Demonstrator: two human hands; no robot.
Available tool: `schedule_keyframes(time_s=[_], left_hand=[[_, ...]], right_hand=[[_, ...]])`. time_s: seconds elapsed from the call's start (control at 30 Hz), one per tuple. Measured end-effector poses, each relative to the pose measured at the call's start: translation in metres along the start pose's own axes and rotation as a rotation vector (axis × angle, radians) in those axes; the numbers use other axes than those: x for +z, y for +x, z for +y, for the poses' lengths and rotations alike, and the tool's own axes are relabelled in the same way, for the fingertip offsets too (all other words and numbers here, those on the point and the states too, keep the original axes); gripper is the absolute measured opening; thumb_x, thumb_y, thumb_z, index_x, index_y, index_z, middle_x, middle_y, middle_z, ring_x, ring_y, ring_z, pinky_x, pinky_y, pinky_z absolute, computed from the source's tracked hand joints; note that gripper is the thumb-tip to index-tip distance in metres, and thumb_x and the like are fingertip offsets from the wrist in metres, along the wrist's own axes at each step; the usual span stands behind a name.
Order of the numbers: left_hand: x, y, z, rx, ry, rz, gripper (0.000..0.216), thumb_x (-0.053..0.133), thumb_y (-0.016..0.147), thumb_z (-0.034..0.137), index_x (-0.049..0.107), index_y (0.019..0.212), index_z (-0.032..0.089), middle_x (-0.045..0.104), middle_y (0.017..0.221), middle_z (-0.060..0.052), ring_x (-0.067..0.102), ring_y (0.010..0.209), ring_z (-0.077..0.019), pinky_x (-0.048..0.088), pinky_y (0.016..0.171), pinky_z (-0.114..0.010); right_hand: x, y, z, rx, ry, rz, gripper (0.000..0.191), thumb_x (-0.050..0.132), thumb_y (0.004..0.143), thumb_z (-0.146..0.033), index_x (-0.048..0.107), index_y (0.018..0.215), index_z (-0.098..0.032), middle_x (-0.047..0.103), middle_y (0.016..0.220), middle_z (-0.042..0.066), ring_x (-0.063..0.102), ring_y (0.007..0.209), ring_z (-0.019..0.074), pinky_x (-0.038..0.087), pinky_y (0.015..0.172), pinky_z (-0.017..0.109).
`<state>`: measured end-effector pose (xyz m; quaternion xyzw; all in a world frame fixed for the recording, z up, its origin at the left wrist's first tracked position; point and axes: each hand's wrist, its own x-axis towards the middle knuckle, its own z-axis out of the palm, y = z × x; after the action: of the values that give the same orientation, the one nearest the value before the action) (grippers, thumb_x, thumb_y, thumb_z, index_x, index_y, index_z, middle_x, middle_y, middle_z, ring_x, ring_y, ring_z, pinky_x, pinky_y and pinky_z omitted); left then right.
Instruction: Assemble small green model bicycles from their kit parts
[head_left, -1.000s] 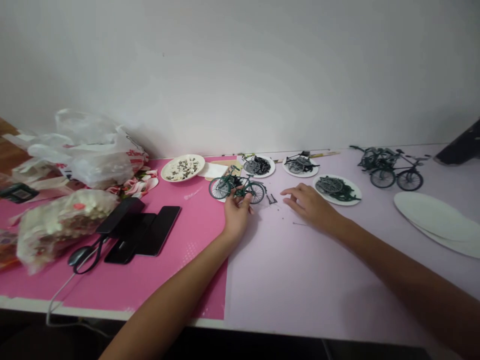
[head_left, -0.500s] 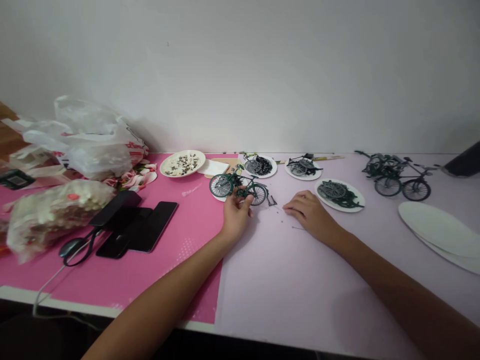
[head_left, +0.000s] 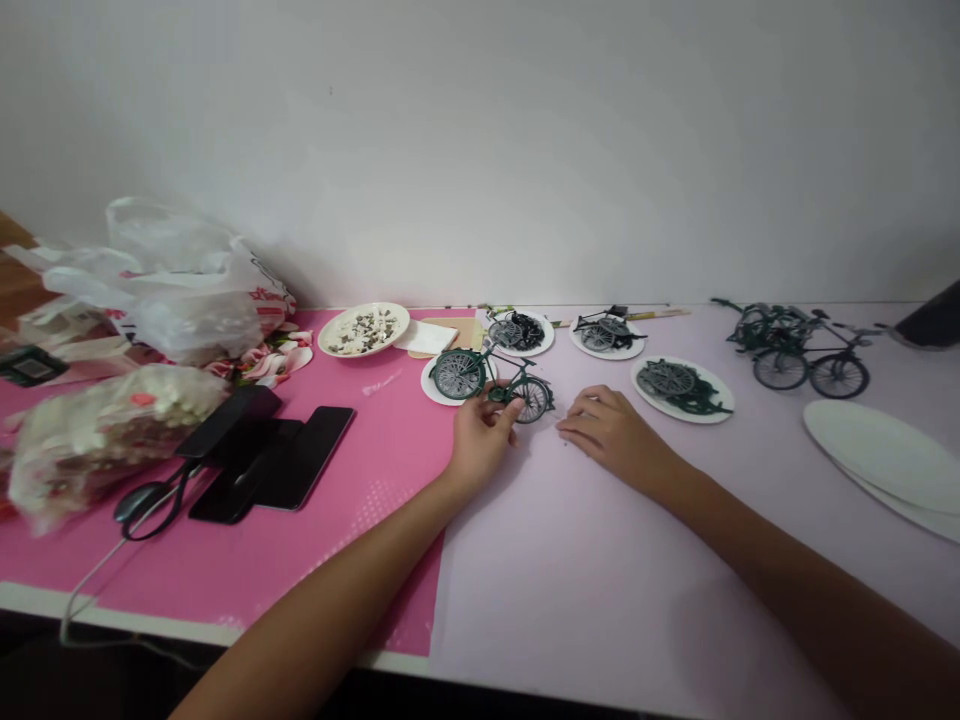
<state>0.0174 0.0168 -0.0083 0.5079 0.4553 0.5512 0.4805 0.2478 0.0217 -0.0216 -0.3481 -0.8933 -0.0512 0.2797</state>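
My left hand (head_left: 486, 435) is closed around the lower frame of a dark green miniature bicycle (head_left: 459, 375), held tilted just above the table with its right-hand wheel lower. To its right, my right hand (head_left: 609, 425) rests low on the lilac tabletop, fingertips pressed together close to that wheel. Whatever may lie between those fingertips is too small to make out. A tiny dark bit (head_left: 565, 444) lies on the table just below them. Partly behind the bicycle is a small white plate (head_left: 429, 388).
White plates with grey wheels and dark parts stand at the back, including one plate (head_left: 726, 410) to the right. Assembled miniature bicycles (head_left: 840, 375) stand farther right by blank white plates (head_left: 885, 450). On the left are phones (head_left: 306, 465), plastic bags (head_left: 191, 290) and a bowl of small pieces (head_left: 330, 345).
The bicycle has shifted right and tipped, its right-hand wheel now lower. My right hand has moved slightly left, closer to it. The small dark frame-shaped part no longer shows separately beside the wheel.
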Motion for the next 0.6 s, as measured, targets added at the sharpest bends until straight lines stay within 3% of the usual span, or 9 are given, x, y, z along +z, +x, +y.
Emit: schedule_keyframes(time_s=[0.17,0.43,0.6], left_hand=[[0.001,-0.004,0.000,0.027,0.081,-0.028,0.049,0.081,0.082,0.048,0.068,0.110,0.011,0.074,0.077,-0.005,0.056,0.042,-0.0097,0.042,0.044,-0.022],[0.003,-0.008,0.004,0.049,0.143,-0.039,0.047,0.079,0.083,0.044,0.071,0.115,0.010,0.076,0.075,-0.004,0.056,0.043,-0.0097,0.042,0.046,-0.021],[0.003,-0.008,0.003,0.056,0.134,-0.042,0.046,0.079,0.083,0.045,0.074,0.116,0.013,0.078,0.083,-0.005,0.056,0.045,-0.0089,0.044,0.047,-0.021]], right_hand=[[0.002,0.002,-0.001,-0.014,-0.043,-0.004,0.009,0.070,0.099,-0.021,0.076,0.093,-0.020,0.077,0.095,0.006,0.059,0.104,0.0269,0.047,0.085,0.040],[0.009,0.004,-0.004,-0.001,-0.197,-0.048,0.012,0.060,0.103,-0.017,0.071,0.096,-0.017,0.074,0.096,0.009,0.061,0.101,0.0277,0.045,0.081,0.040],[0.013,0.003,-0.009,0.111,-0.116,0.017,0.012,0.056,0.105,-0.019,0.063,0.095,-0.020,0.071,0.096,0.008,0.061,0.092,0.0261,0.045,0.076,0.039]])
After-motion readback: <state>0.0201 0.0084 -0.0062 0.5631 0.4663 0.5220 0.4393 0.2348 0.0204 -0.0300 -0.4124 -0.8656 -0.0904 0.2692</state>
